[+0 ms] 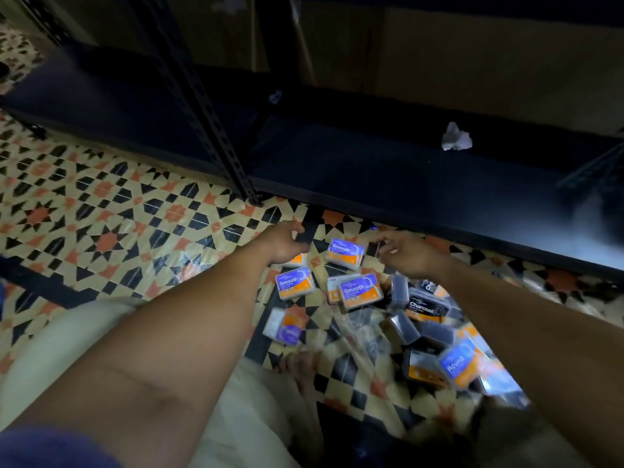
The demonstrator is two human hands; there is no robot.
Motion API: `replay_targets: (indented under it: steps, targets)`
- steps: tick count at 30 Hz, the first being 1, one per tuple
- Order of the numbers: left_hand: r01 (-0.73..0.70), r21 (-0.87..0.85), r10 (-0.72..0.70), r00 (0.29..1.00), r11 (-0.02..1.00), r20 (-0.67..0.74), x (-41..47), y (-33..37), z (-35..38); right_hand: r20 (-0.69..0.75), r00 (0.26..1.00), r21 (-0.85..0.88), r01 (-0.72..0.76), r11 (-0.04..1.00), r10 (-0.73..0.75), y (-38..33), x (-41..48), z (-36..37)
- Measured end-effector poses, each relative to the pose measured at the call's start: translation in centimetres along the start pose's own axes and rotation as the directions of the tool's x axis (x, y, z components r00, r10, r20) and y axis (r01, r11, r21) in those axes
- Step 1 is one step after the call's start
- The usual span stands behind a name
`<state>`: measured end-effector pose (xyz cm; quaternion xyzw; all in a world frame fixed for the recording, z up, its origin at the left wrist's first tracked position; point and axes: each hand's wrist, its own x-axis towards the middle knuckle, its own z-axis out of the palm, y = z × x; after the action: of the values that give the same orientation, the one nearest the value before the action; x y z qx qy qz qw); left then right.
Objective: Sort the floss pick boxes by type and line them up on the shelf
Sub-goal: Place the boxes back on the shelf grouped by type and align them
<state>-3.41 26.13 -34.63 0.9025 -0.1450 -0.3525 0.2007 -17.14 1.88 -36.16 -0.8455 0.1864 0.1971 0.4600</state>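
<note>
Floss pick boxes lie scattered on the patterned floor in front of a low black shelf [388, 170]. Purple-and-orange "Smooth" boxes [346, 253] [294, 283] [360, 291] lie in the middle. Black "Charcoal" boxes [423, 307] are piled to the right, with a "Round" box [461, 361] nearer me. My left hand [287, 241] hovers over an orange box [297, 260], thumb and fingers curled around a dark patch that could be a box or a floor tile. My right hand [401, 249] reaches just right of the far Smooth box, fingers spread and holding nothing I can make out.
A perforated black upright [216, 130] of the shelf stands on the floor at left centre. A crumpled white paper [456, 138] lies on the shelf board. My knees in light trousers [67, 349] and bare toes [300, 363] are close below the boxes.
</note>
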Motion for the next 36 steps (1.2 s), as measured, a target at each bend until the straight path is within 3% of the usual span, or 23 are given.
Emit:
replay_targets:
  steps: [9,11,20,29,32,36]
  targets:
    - [-0.137,0.101,0.126,0.986,0.985,0.113,-0.5,6.2,3.7,-0.164,0.978,-0.094,-0.146,0.985,0.129,7.2,-5.1,-6.6]
    - [-0.174,0.109,0.16,0.98,0.979,0.121,-0.4,7.5,4.5,-0.19,0.969,-0.049,-0.168,0.985,0.156,7.8,-6.8,-7.3]
    - [-0.26,0.212,0.21,0.95,0.942,0.229,0.5,10.0,7.8,-0.204,0.931,-0.033,-0.316,0.948,0.303,12.8,-9.8,-6.6]
    - [-0.207,0.268,0.129,0.951,0.941,0.282,1.6,6.1,10.7,-0.115,0.947,0.044,-0.298,0.954,0.301,11.7,-4.9,-2.7]
    - [-0.193,0.278,0.122,0.96,0.941,0.254,1.8,4.9,12.0,-0.05,0.964,-0.03,-0.261,0.965,0.259,10.6,-3.2,-1.2]
    - [-0.2,0.305,0.135,0.966,0.931,0.222,1.7,3.7,13.6,-0.019,0.974,0.001,-0.226,0.974,0.226,9.8,-1.6,0.5]
